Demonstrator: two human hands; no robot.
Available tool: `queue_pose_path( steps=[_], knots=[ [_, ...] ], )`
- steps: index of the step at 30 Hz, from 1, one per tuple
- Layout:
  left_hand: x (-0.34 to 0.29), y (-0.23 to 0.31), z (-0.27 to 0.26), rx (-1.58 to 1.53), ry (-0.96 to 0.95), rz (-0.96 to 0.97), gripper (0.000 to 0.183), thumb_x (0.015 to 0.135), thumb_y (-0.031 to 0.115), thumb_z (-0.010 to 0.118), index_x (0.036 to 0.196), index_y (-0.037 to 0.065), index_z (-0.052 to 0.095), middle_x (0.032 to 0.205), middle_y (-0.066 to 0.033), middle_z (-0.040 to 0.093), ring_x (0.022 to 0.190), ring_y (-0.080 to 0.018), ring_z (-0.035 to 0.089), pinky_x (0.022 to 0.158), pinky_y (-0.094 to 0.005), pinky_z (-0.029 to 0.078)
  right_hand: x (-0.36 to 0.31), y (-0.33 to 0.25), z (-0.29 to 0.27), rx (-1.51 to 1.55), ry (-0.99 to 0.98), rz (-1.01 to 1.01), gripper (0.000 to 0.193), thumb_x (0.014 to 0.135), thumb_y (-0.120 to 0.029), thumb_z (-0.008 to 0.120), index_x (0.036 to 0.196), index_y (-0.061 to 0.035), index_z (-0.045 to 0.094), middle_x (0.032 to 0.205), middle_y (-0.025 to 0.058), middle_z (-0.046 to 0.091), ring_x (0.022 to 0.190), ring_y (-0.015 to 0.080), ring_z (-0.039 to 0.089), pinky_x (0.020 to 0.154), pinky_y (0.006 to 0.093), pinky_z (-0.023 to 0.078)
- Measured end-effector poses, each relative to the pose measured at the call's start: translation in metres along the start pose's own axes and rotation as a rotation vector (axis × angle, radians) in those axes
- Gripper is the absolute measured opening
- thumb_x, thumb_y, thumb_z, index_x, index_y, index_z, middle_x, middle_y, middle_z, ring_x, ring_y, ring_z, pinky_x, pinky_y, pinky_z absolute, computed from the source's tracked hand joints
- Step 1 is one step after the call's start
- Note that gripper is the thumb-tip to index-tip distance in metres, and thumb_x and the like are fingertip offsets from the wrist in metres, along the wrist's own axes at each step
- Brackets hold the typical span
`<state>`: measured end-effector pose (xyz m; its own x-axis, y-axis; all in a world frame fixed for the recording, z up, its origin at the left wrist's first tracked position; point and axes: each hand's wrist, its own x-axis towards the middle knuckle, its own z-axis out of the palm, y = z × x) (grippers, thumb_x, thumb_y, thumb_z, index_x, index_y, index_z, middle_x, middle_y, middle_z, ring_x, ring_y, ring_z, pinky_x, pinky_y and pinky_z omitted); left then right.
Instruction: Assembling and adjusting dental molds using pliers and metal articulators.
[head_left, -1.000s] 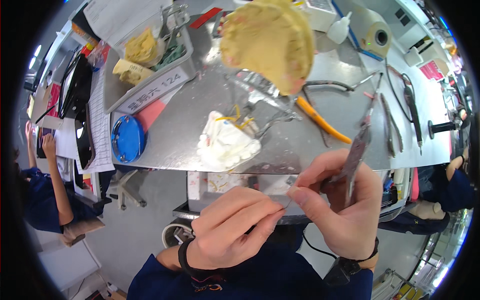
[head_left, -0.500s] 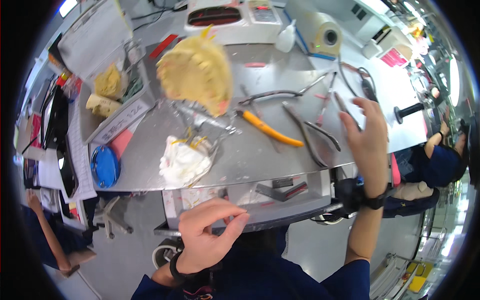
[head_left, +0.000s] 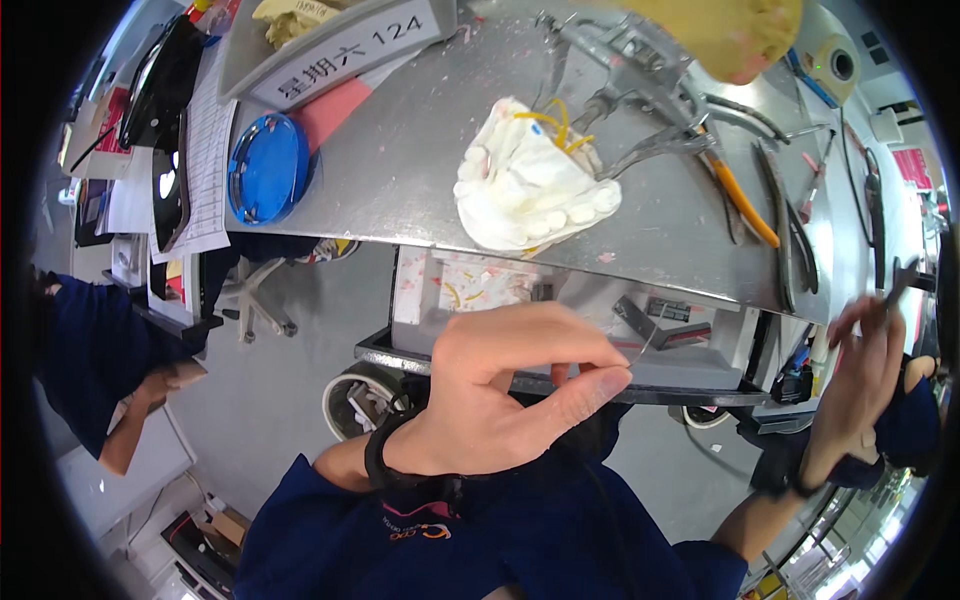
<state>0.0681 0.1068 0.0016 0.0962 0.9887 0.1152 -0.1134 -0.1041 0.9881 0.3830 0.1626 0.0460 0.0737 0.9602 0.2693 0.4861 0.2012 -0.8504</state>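
Observation:
Thumb and forefinger of my left hand [head_left: 540, 390] are pressed together on a short thin wire [head_left: 648, 342], above the drawer. My right hand [head_left: 868, 365], at the far right, is closed around a dark slim tool [head_left: 902, 280] pointing up; its exact kind is blurred. A white plaster dental cast [head_left: 530, 190] with yellow strands [head_left: 560, 125] lies on the bench beyond my left hand. Behind it stands a metal articulator [head_left: 640, 60], next to a yellow plaster dental model [head_left: 740, 35] cut off by the top edge. Orange-handled pliers [head_left: 742, 205] lie to the right.
Dark-handled pliers [head_left: 778, 230] lie near the metal bench's front edge. A blue round dish [head_left: 268, 170] and a grey box [head_left: 350, 50] stand left. Below, the open drawer [head_left: 600, 375] holds dark strips and scraps. A bin [head_left: 345, 410] stands beneath. Another person [head_left: 100, 350] sits left.
My view has turned rightward and down, so bench things appear shifted. The slim tool formerly beside my right hand is now in it, off the bench. My left hand keeps its pinch.

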Motion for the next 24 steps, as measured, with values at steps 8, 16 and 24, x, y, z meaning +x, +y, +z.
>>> queue_pose_path(
  steps=[8, 16, 24],
  knots=[
    [-0.008, -0.012, -0.002, -0.285, -0.004, -0.124, 0.010, 0.081, -0.007, 0.068, 0.091, -0.008, 0.067, 0.086, -0.0175, 0.066, 0.077, -0.0207, 0.064, 0.070, -0.0304, 0.051, -0.079, -0.037, 0.101, 0.093, -0.711, 0.177, 0.019, 0.076, -0.005, 0.067, 0.091, 0.0016, 0.056, 0.083, 0.0116, 0.059, 0.068, 0.0239, 0.056, 0.062, 0.0312, 0.045],
    [-0.008, -0.007, 0.001, -0.314, -0.040, -0.157, 0.011, 0.080, -0.007, 0.068, 0.090, -0.008, 0.066, 0.087, -0.0165, 0.064, 0.077, -0.0182, 0.061, 0.067, -0.0281, 0.048, -0.075, -0.036, 0.105, -0.028, -0.861, 0.171, 0.020, 0.081, -0.002, 0.061, 0.100, 0.0015, 0.053, 0.089, 0.0181, 0.051, 0.078, 0.0376, 0.052, 0.067, 0.0409, 0.043],
    [-0.009, -0.010, -0.001, -0.300, -0.059, -0.183, 0.010, 0.079, -0.005, 0.068, 0.088, -0.008, 0.066, 0.086, -0.0156, 0.063, 0.075, -0.0169, 0.058, 0.065, -0.0272, 0.046, -0.075, -0.034, 0.111, 0.025, -0.795, 0.123, 0.025, 0.080, 0.003, 0.059, 0.104, 0.0004, 0.051, 0.092, 0.0188, 0.050, 0.078, 0.0377, 0.051, 0.068, 0.0419, 0.042]
  ],
)
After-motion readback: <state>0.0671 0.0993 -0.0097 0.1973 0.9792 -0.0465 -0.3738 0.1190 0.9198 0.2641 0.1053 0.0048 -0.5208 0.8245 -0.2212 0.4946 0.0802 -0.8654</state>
